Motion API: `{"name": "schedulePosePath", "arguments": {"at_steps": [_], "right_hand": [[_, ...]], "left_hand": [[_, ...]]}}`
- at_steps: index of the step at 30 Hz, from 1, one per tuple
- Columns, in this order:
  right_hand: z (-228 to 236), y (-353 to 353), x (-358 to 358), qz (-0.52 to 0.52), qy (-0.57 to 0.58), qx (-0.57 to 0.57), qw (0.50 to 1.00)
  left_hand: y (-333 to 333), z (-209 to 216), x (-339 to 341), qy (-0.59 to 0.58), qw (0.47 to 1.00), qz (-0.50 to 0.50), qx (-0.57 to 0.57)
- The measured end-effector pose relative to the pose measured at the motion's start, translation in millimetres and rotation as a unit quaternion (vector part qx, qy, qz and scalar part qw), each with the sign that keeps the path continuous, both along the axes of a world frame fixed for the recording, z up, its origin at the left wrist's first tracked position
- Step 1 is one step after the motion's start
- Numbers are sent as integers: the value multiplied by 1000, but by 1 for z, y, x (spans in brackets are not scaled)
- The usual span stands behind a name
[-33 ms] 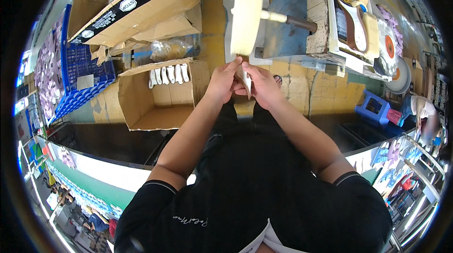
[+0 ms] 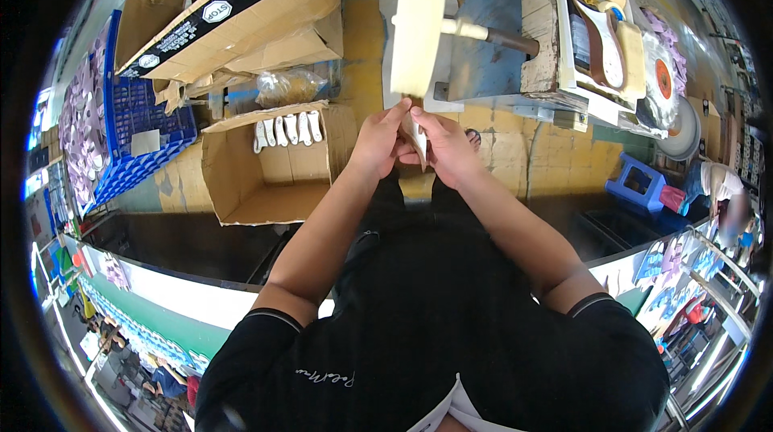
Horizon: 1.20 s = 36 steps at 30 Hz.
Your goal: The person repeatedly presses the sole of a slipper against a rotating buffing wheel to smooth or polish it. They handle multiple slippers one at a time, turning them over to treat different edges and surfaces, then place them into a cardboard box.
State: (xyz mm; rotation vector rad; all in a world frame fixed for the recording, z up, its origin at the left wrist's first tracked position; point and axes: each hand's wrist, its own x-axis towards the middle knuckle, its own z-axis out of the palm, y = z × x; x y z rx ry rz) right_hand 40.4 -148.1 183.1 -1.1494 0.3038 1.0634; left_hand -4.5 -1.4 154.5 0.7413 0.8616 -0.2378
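Note:
In front of my body, my left hand (image 2: 377, 140) and my right hand (image 2: 449, 144) are both closed on a narrow shoe sole (image 2: 417, 140), white on one face and brown on the other. It is held on edge, its far end at the lower rim of a cream-coloured buffing wheel (image 2: 419, 25). My fingertips are very near the wheel, and I cannot tell how firmly the sole touches it. A shaft (image 2: 507, 41) joins the wheel on its right side. My fingers hide much of the sole.
At left, a cardboard box (image 2: 270, 198) holds several white soles (image 2: 287, 128); behind it is a larger carton (image 2: 250, 37). A blue crate (image 2: 121, 154) stands farther left. At right are a tray (image 2: 568, 37) with a white-and-brown sole (image 2: 605, 45), and a blue stool (image 2: 636, 182).

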Motion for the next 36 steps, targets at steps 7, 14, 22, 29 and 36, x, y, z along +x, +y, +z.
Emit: {"name": "schedulePosePath", "arguments": {"at_steps": [7, 14, 22, 29, 36], "right_hand": [[8, -2, -9, 0, -17, -2, 1000], [6, 1, -6, 6, 0, -7, 1000], [2, 17, -6, -6, -22, 7, 1000], [56, -21, -29, 85, -85, 85, 989], [115, -29, -43, 142, -274, 53, 950]], "left_hand": [[3, 15, -12, -15, 998, -26, 50], [3, 26, -8, 19, 998, -4, 57], [26, 6, -1, -13, 998, -42, 39], [39, 52, -41, -173, 979, -106, 22], [52, 100, -57, -381, 913, -136, 54]]}}
